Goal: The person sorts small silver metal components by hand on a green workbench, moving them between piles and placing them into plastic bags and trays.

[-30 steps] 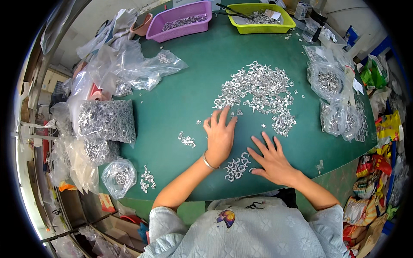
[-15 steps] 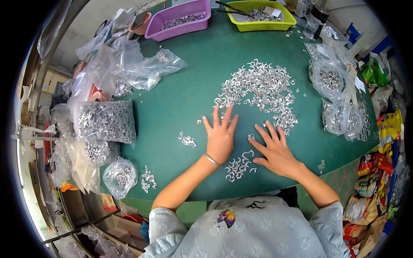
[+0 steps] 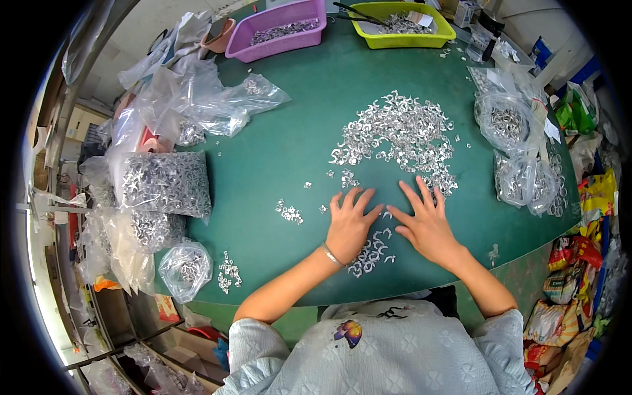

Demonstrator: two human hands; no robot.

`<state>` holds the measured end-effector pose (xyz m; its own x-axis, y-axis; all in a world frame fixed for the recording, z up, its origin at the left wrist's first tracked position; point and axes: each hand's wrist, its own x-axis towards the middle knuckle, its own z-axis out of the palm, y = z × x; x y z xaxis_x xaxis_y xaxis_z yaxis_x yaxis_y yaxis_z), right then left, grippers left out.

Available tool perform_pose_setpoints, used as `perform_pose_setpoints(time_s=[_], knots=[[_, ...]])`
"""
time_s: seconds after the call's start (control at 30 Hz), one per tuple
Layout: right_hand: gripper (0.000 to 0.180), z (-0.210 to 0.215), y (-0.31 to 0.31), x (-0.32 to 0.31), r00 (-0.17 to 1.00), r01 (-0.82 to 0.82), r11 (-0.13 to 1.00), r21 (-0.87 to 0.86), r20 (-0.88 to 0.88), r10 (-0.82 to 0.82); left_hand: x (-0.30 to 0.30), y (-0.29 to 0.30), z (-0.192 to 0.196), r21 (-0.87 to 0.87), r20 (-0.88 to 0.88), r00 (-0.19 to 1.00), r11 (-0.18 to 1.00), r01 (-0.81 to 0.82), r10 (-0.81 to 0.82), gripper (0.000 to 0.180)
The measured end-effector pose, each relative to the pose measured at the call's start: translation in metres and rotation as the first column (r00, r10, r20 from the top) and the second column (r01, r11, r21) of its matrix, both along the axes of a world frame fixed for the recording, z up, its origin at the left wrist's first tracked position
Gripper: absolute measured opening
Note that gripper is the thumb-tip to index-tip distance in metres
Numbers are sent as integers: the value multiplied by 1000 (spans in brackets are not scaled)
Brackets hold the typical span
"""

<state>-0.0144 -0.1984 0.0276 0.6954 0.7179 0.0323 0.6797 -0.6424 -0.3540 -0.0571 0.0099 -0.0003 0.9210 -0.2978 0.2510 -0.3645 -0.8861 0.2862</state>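
Small silvery crescent-shaped metal pieces lie in a large heap on the green table. My left hand, a bangle on its wrist, rests with fingers apart beside a smaller cluster of crescents, partly covering it. To its right, my right hand has its fingers spread, their tips at the lower edge of the heap. A few tiny pieces lie between my two hands. Left of my left hand sits a little group of small ring-like pieces. Neither hand grips anything.
Filled clear bags and loose plastic bags crowd the left side. A purple basin and a yellow-green basin with metal pieces stand at the far edge. More bags of parts line the right. Small pieces lie front left.
My left hand has drawn back toward me and slightly right, uncovering small pieces below the heap. My right hand has shifted slightly up and right.
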Motion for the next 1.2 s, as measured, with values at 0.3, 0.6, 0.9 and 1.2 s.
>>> perform_pose_setpoints(time_s=[0.3, 0.6, 0.9, 1.2], knots=[[47, 13, 7, -2, 994, -98, 995, 28, -39, 99, -32, 16, 7, 125, -96, 993, 989, 83, -71, 54], [48, -2, 44, 35, 993, -117, 977, 179, 35, 113, -9, 32, 8, 165, -110, 992, 985, -39, 57, 54], [46, -27, 39, 51, 987, 25, 999, 32, 158, -30, -12, 61, -6, 243, -80, 961, 941, -237, 263, 50], [49, -34, 73, 70, 976, -19, 999, 49, 216, 8, 8, 56, -9, 245, -22, 972, 944, -223, 235, 51]])
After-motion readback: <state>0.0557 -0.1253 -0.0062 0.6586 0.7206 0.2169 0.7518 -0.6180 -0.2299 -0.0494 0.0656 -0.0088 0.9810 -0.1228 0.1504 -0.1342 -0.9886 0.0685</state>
